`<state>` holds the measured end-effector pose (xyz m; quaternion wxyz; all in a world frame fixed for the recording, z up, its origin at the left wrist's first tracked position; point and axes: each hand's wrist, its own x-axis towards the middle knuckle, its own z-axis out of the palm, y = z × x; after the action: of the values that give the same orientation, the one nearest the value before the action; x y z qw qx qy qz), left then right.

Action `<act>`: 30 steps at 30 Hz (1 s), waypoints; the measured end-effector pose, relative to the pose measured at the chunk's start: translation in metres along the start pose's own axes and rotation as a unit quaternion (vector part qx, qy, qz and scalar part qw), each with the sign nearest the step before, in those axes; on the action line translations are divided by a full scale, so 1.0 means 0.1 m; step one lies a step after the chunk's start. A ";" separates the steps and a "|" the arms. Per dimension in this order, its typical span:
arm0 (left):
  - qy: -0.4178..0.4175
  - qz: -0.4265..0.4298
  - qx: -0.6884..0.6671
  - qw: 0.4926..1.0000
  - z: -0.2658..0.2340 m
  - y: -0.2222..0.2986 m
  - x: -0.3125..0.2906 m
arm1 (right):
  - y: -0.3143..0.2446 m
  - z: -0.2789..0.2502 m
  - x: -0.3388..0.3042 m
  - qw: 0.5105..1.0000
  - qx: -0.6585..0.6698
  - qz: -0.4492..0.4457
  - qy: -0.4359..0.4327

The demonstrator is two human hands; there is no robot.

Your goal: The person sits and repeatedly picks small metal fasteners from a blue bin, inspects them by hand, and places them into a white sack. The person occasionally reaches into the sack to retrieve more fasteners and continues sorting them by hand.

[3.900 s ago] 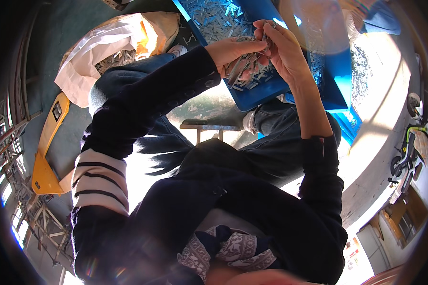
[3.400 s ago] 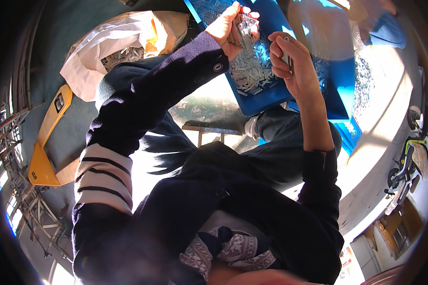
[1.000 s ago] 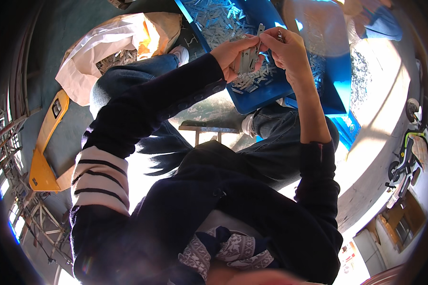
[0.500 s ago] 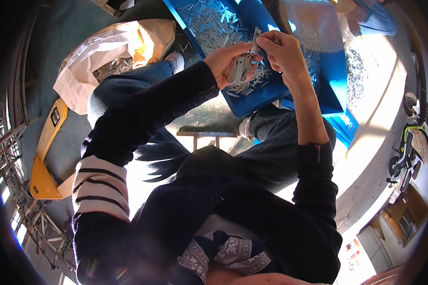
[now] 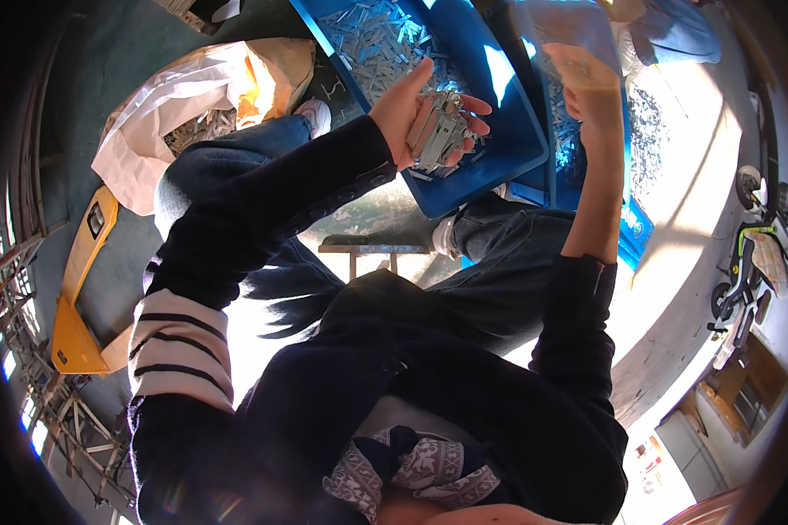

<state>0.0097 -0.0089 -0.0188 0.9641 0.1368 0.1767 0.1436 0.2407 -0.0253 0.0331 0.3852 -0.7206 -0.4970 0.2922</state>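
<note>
My left hand (image 5: 400, 114) is palm up over the near part of a blue bin (image 5: 510, 144), thumb spread, cradling a small pile of flat grey metal pieces (image 5: 438, 131). More such loose pieces (image 5: 381, 39) cover the bottom of that bin. My right hand (image 5: 594, 96) is over a second blue bin (image 5: 565, 191) to the right, its fingers curled inward. Glare washes over those fingers, and anything between them cannot be made out. Small metal pieces (image 5: 565, 144) also lie in this second bin.
A paper-lined sack (image 5: 131, 157) with small pieces inside stands at left beside my knee. Below it is a yellow metal frame (image 5: 79, 280). A small bench (image 5: 372, 249) stands between my legs. A scooter (image 5: 749, 254) is at far right, and another person's blue-clad part (image 5: 678, 35) shows at the top right.
My right hand has left the piece near my left hand and moved right, over the second bin. The upright piece is gone from my left fingertips; my left palm has opened flatter under the pile.
</note>
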 end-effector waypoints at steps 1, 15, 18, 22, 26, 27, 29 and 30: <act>-0.014 -0.006 0.005 1.000 0.00 0.01 0.01 | -0.06 0.13 -0.05 0.992 0.045 -0.003 -0.119; -0.010 -0.014 0.070 0.997 -0.03 -0.02 0.00 | -0.21 0.67 -0.18 0.930 0.071 -0.077 -0.353; -0.018 -0.029 0.081 0.996 -0.05 -0.03 0.00 | -0.22 0.68 -0.19 0.927 0.050 -0.096 -0.359; -0.022 -0.019 0.087 0.996 -0.03 -0.02 0.01 | -0.24 0.66 -0.20 0.941 0.063 -0.098 -0.316; -0.027 -0.026 0.091 0.995 0.00 0.00 0.00 | -0.22 0.58 -0.15 0.943 0.145 -0.016 -0.299; -0.019 -0.033 0.088 0.995 0.01 0.00 -0.01 | -0.20 0.57 -0.13 0.939 0.182 0.005 -0.294; -0.021 -0.043 0.086 0.995 0.02 0.00 -0.02 | -0.17 0.56 -0.06 0.874 0.377 0.030 -0.306; -0.014 -0.049 0.080 0.996 0.02 0.00 -0.02 | -0.15 0.56 -0.05 0.836 0.463 0.038 -0.292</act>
<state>0.0084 -0.0101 -0.0160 0.9583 0.2065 0.1808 0.0801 0.1867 -0.0118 0.0162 0.4997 -0.3576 -0.3654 0.6992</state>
